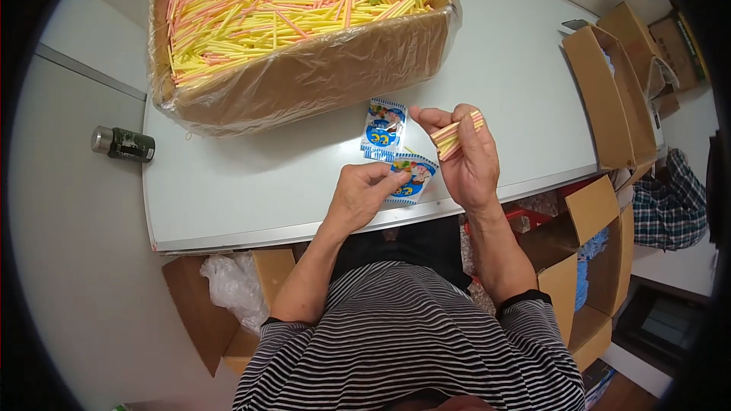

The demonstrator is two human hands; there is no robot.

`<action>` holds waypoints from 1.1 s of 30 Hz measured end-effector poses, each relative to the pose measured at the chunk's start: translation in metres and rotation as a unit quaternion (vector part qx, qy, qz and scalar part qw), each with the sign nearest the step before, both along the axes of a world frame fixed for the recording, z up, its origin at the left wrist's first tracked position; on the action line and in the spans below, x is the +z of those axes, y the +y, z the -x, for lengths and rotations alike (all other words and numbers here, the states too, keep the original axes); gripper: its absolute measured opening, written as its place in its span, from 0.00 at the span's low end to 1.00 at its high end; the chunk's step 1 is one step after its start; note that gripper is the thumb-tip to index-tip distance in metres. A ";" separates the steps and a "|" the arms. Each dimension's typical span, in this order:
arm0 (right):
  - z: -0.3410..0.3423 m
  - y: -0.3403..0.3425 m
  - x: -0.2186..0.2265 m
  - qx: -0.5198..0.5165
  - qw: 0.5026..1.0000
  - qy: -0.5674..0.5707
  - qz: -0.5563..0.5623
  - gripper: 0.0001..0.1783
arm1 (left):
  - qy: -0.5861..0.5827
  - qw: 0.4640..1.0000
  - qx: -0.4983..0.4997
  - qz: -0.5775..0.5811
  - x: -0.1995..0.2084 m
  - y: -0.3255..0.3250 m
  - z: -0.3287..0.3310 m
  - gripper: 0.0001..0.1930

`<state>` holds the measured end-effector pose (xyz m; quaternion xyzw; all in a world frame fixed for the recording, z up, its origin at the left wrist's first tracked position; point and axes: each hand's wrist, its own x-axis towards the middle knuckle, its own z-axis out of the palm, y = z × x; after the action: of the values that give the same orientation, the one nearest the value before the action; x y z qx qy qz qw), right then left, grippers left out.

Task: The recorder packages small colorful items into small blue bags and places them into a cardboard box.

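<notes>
My left hand point(362, 196) pinches a small blue-and-white printed packet point(412, 178) between thumb and fingers, just above the table's near edge. A bundle of thin pink and yellow sticks point(455, 137) is gripped in my right hand point(470, 156), a little up and to the right of that packet. Another packet point(383, 129) of the same kind lies on the table beyond my left hand. Behind it stands a large carton point(320, 74), lined with clear plastic and heaped with loose pink and yellow sticks point(297, 7).
The white table point(251, 190) bends around me. A dark flask point(126, 144) is at the far left. An open cardboard box point(601, 99) sits on the table's right end. Below are a box with blue packets point(586, 266) and another holding clear plastic point(234, 288).
</notes>
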<state>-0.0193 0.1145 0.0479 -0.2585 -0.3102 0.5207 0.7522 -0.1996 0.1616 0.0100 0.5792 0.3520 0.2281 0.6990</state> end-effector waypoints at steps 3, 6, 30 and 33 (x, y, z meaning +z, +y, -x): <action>-0.002 0.001 -0.004 -0.006 1.000 -0.001 0.012 0.14 | 0.012 0.999 0.001 -0.032 -0.002 0.001 0.001 0.14; -0.006 0.001 -0.010 -0.013 1.000 -0.004 0.017 0.14 | 0.010 1.000 -0.013 -0.006 -0.002 0.000 0.003 0.15; 0.008 -0.021 -0.026 0.040 0.984 -0.164 0.054 0.12 | -0.023 0.997 -0.058 0.038 0.004 -0.006 0.007 0.13; 0.009 -0.021 -0.028 0.043 0.983 -0.152 0.093 0.12 | -0.031 0.999 -0.027 0.035 -0.001 -0.010 0.006 0.13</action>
<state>-0.0280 0.0934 0.0199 -0.3898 -0.3816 0.5336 0.6463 -0.2058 0.1515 0.0091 0.5567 0.3219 0.2145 0.7352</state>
